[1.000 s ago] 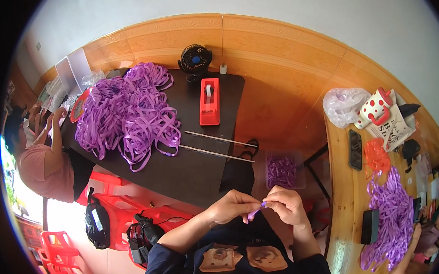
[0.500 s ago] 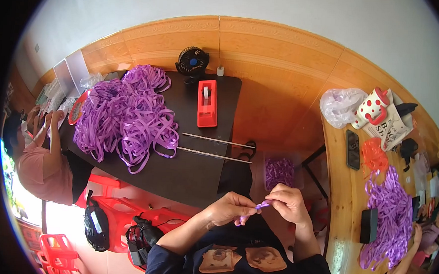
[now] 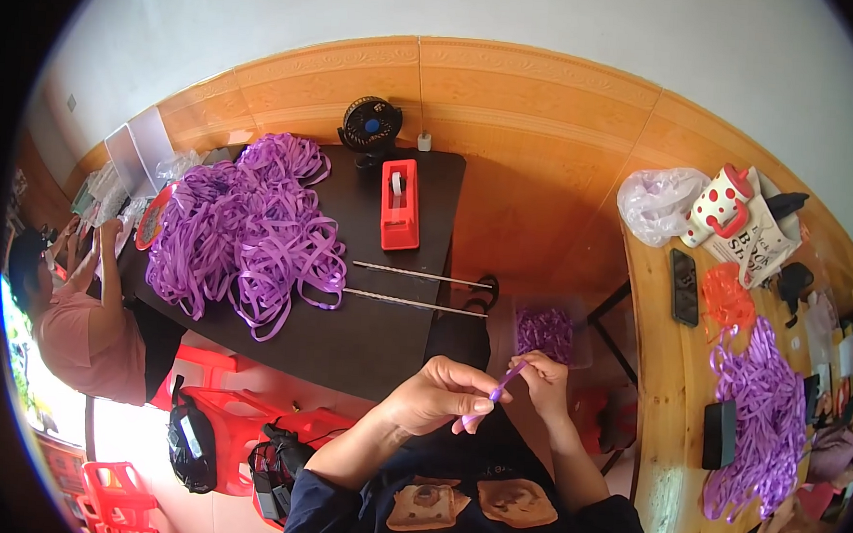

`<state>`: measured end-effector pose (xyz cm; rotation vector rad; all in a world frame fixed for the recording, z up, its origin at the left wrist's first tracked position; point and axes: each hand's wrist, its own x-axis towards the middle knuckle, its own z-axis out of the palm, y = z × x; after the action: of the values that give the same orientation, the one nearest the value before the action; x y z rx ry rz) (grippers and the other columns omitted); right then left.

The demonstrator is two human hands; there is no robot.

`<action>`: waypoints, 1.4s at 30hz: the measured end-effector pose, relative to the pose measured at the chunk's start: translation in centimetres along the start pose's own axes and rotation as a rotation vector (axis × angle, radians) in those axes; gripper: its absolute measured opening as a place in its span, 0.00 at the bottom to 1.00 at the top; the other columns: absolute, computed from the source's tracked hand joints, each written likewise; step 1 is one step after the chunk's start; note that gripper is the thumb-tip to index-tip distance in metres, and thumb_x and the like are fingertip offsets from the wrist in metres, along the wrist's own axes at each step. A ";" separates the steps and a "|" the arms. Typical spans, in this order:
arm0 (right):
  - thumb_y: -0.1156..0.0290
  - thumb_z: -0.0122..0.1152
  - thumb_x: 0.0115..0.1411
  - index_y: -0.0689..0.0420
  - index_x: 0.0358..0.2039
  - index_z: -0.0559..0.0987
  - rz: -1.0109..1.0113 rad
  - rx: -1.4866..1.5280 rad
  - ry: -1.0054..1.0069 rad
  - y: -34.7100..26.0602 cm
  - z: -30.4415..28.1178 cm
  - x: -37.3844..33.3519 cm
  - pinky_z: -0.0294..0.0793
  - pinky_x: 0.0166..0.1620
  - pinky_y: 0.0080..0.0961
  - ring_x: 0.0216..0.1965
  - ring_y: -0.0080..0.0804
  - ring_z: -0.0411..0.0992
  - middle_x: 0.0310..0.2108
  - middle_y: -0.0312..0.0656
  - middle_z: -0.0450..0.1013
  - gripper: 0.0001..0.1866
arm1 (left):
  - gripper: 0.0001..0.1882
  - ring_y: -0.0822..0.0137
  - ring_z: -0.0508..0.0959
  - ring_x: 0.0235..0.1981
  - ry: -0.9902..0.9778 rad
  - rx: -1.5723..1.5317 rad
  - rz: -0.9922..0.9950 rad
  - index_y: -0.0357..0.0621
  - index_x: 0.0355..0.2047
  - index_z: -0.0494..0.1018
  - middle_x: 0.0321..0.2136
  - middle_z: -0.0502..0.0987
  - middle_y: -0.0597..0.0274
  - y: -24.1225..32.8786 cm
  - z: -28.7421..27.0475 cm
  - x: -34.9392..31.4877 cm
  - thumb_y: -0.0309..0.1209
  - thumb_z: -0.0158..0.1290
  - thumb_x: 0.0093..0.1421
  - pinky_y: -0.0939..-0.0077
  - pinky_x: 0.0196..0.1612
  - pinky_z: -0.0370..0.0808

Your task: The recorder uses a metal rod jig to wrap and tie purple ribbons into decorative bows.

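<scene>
A short strip of purple ribbon point(image 3: 508, 378) runs between my two hands, held in front of my dark shirt. My left hand point(image 3: 442, 399) pinches its lower part between thumb and fingers, where the ribbon looks folded or knotted; the fingers partly hide it. Higher up and to the right, my right hand point(image 3: 544, 382) grips the upper end with its fingertips. Behind my right hand, on the floor, stands a clear plastic box point(image 3: 584, 344) holding purple ribbon pieces point(image 3: 545, 333).
A large ribbon heap point(image 3: 241, 223), two thin rods point(image 3: 415, 303), a red tape dispenser point(image 3: 400, 205) and a fan point(image 3: 370, 127) occupy the dark table point(image 3: 364, 350). On the wooden table point(image 3: 664, 424) lie more ribbons point(image 3: 758, 429) and a phone point(image 3: 684, 287). Another person point(image 3: 95, 331) works at left.
My right hand has shifted slightly up and back, drawing the ribbon straighter between the hands. My left hand has turned, with its thumb now lying along the ribbon.
</scene>
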<state>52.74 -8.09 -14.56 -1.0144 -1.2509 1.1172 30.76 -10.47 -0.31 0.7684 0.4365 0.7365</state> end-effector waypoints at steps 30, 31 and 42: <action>0.79 0.65 0.47 0.63 0.23 0.78 0.305 -0.220 -0.046 4.7 1.4 -5.9 0.67 0.27 0.17 0.24 0.15 0.69 0.20 0.36 0.73 0.04 | 0.21 0.60 0.78 0.43 0.199 0.091 0.531 0.38 0.53 0.69 0.43 0.77 0.48 1.4 -2.1 2.6 0.17 0.51 0.57 0.66 0.48 0.74; 0.79 0.66 0.47 0.62 0.25 0.78 0.344 -0.170 -0.166 4.0 1.4 -5.9 0.68 0.28 0.17 0.24 0.15 0.69 0.21 0.35 0.73 0.05 | 0.31 0.59 0.76 0.47 0.132 0.111 0.417 0.41 0.61 0.59 0.50 0.73 0.46 1.7 -2.7 2.5 0.13 0.47 0.56 0.65 0.49 0.73; 0.80 0.71 0.44 0.61 0.36 0.79 0.627 0.146 -0.691 -0.5 1.0 -3.8 0.69 0.37 0.14 0.30 0.17 0.71 0.26 0.31 0.73 0.16 | 0.54 0.57 0.78 0.43 0.066 0.423 0.387 0.61 0.66 0.22 0.50 0.70 0.39 1.7 -2.8 3.9 0.09 0.43 0.52 0.67 0.44 0.75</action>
<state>51.77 -11.91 -14.71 -0.9641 -1.3763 2.1444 30.92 -5.50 -1.27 1.2496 0.5183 1.0487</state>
